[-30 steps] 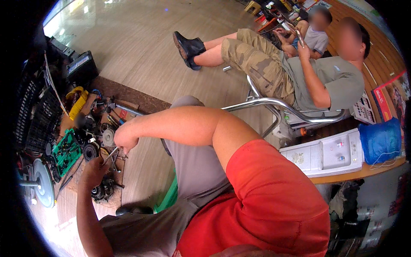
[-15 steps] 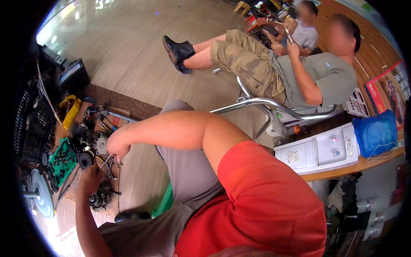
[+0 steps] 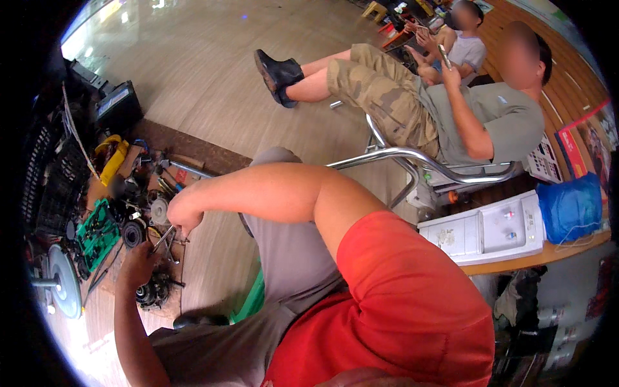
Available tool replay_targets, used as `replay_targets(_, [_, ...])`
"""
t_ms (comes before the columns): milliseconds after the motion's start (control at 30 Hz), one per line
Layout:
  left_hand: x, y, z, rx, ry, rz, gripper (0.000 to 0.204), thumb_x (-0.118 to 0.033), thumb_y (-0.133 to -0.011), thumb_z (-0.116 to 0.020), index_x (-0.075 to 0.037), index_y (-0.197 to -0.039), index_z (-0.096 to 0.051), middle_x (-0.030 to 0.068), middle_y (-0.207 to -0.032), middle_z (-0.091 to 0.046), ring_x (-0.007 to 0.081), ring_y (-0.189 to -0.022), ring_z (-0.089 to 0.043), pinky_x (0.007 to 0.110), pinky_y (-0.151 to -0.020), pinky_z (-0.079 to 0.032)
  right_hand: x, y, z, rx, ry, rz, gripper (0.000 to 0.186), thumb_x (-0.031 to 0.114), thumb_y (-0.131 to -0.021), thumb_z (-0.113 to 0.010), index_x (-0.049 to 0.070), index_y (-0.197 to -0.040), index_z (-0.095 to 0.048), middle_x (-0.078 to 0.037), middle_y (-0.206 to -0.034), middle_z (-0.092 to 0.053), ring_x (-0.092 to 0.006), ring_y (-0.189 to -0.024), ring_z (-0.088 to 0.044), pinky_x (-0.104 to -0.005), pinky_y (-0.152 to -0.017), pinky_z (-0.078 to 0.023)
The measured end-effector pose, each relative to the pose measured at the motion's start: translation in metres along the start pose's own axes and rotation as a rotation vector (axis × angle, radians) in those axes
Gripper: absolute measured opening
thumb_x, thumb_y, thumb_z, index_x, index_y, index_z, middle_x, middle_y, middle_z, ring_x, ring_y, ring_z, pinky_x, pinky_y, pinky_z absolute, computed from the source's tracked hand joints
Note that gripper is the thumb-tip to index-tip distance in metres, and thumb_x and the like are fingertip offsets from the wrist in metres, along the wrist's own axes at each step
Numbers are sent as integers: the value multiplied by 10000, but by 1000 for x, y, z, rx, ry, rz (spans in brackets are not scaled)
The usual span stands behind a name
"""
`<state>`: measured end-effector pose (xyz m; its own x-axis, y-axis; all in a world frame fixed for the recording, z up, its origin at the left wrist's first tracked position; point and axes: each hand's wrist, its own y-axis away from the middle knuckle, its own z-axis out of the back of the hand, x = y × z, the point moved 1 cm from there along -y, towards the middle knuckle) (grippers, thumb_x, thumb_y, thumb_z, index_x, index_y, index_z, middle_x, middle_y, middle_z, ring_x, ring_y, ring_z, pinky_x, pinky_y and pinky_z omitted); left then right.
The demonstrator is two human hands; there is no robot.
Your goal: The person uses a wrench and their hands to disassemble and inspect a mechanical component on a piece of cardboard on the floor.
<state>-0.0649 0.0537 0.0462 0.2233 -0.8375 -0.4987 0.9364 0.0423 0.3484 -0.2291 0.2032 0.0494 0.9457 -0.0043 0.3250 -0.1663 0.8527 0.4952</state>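
Note:
My left hand [image 3: 137, 263] is closed round one end of a slim metal tool [image 3: 164, 238]; whether it is a wrench or a plain rod I cannot tell. The tool slants up toward my right hand [image 3: 185, 209], whose fingers are curled downward at its upper end. What those fingers grip is hidden behind the hand. A round grey metal part [image 3: 158, 211] lies just left of my right hand, and a dark ring-shaped part [image 3: 134, 235] sits above my left hand. Below the hands is a dark, greasy mechanical assembly [image 3: 152, 293] on a brown board [image 3: 169, 307].
A green tool case [image 3: 98, 235], a yellow curved part [image 3: 113, 159] and a black battery-like box [image 3: 118, 107] stand at the left. Near them are black crates [image 3: 61, 184] and a grey disc [image 3: 66, 280]. A person [image 3: 480, 119] sits on a chrome-framed chair with a phone; another sits behind.
The whole view has shifted slightly, moving the scene a little to the right. Both hands keep nearly the same position around the metal tool.

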Motion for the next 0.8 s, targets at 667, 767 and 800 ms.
replay_targets(667, [19,-8,-5,-4,-26,16,194,-148,-813,-591,42,-840,-561,262,-838,-598,438,-852,-565,464,-705,-435,-4,0,0,-37,-48,53,328,325,-794,-642,77,-1007,-678,-168,-929,-661,-340,-893,-614,-442,-777,-475])
replay_targets(767, [7,-12,1,2,-137,6,197,-156,-820,-579,38,-850,-565,269,-869,-600,437,-892,-564,471,-735,-446,-11,13,11,-149,-230,158,333,303,-808,-637,71,-1046,-660,-157,-934,-668,-291,-884,-630,-405,-771,-484])
replay_targets(800, [15,-8,1,-15,-137,-13,201,-161,-824,-573,38,-855,-570,273,-881,-600,438,-903,-563,473,-745,-448,0,18,26,-254,-373,251,330,287,-817,-633,66,-1061,-652,-148,-932,-673,-263,-870,-640,-385,-762,-491])
